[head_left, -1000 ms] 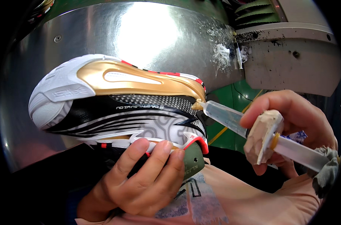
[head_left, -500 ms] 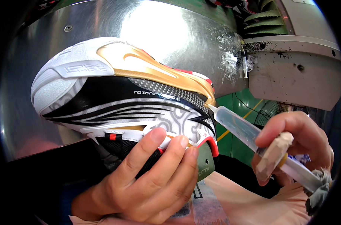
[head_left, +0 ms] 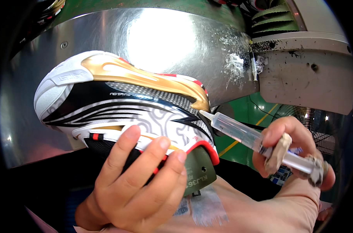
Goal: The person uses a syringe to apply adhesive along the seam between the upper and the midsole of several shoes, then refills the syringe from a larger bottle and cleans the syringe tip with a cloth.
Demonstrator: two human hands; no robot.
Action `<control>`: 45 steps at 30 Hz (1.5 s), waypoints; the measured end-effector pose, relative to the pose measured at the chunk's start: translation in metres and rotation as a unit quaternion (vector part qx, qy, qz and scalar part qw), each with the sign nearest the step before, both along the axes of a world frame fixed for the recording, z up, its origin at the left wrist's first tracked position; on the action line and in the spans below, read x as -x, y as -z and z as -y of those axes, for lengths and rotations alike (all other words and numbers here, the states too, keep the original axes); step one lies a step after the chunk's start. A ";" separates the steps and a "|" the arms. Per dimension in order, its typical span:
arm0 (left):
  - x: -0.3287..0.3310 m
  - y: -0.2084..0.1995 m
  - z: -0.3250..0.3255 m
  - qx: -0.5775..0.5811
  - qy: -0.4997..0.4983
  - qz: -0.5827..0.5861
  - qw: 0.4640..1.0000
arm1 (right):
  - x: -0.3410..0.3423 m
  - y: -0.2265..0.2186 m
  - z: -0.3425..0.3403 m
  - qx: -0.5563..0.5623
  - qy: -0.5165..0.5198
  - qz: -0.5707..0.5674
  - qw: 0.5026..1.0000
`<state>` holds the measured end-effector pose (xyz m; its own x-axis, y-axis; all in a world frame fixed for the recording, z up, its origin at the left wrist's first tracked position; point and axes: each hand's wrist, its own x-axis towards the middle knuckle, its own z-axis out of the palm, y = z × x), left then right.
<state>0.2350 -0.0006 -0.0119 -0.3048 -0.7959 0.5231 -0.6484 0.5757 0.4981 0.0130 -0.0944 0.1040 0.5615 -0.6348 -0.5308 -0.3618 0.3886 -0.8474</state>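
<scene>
A sneaker [head_left: 145,108] in white, black, gold and red lies tipped with its sole upward. My left hand [head_left: 141,190] supports it from the near side, fingers spread along the upper by the collar. A dark green shoe last [head_left: 199,169] fills the shoe and sticks out of the opening. Gripped in my right hand [head_left: 297,136] is a clear plastic syringe [head_left: 236,130] with lumpy wrapping [head_left: 278,153] around its finger flange. Its tip is at the heel end, just below the gold sole edge; I cannot tell whether it touches.
Behind the sneaker stretches a shiny metal tabletop [head_left: 102,35] with white residue [head_left: 235,62] at its right. Another slim syringe [head_left: 254,68] rests by the table's edge, near a stained beige panel [head_left: 308,77]. A fan [head_left: 304,124] stands beyond my right hand.
The sneaker has shifted left and turned slightly, together with my left hand. My right hand and the syringe have moved left too, the tip staying near the heel.
</scene>
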 end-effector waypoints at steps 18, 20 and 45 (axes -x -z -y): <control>-0.029 -0.046 0.060 -0.072 -0.034 0.105 0.991 | 0.041 0.101 0.017 -0.209 0.093 0.383 0.895; -0.038 -0.046 0.085 -0.049 -0.017 0.135 0.989 | 0.034 0.108 0.017 -0.248 0.116 0.403 0.873; 0.010 -0.067 0.064 -0.157 -0.386 -0.035 0.908 | -0.005 0.108 -0.001 -0.245 0.209 0.384 0.865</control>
<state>0.2246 -0.0642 0.0552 0.4322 -0.8720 0.2299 -0.7592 -0.2143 0.6146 0.0185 -0.0938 -0.0043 0.6437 -0.6724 -0.3655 0.4939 0.7298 -0.4728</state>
